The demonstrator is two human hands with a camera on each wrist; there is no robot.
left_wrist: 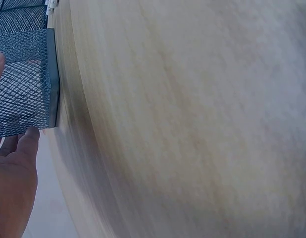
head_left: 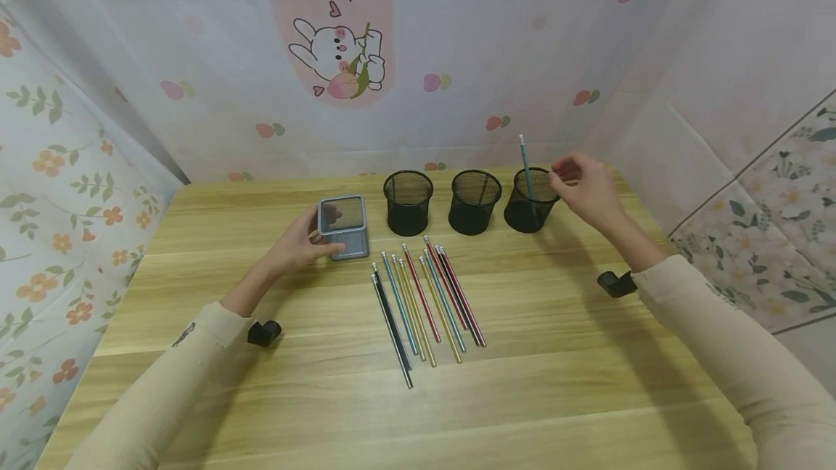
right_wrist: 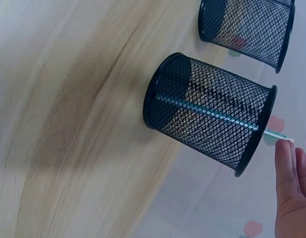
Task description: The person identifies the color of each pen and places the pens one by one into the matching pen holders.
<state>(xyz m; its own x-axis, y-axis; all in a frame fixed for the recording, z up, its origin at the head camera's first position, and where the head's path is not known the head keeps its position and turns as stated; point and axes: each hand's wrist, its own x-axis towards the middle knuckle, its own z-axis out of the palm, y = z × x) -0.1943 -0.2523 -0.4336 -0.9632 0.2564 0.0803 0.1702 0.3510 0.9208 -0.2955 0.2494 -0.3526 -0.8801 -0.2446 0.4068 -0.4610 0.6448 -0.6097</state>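
Observation:
My left hand [head_left: 295, 245] holds a grey square mesh pen holder [head_left: 353, 241], thumb across its front and the other fingers at its far left side, partly hidden. In the left wrist view the holder's mesh wall [left_wrist: 24, 94] shows between thumb and fingers. A blue pencil [head_left: 526, 158] leans inside the rightmost black round mesh pen cup [head_left: 522, 212], its white eraser end up. Beside that cup's rim is my right hand [head_left: 588, 191], fingers loosely bent and apart from the pencil. The right wrist view shows the pencil through the cup's mesh [right_wrist: 212, 114].
Two more black mesh cups, a middle one [head_left: 472, 216] and a left one [head_left: 408, 216], stand in the same row. Several pencils [head_left: 424, 303] in black, blue, gold and red lie side by side on the wooden table [head_left: 313, 397]. A printed curtain [head_left: 222, 56] hangs behind.

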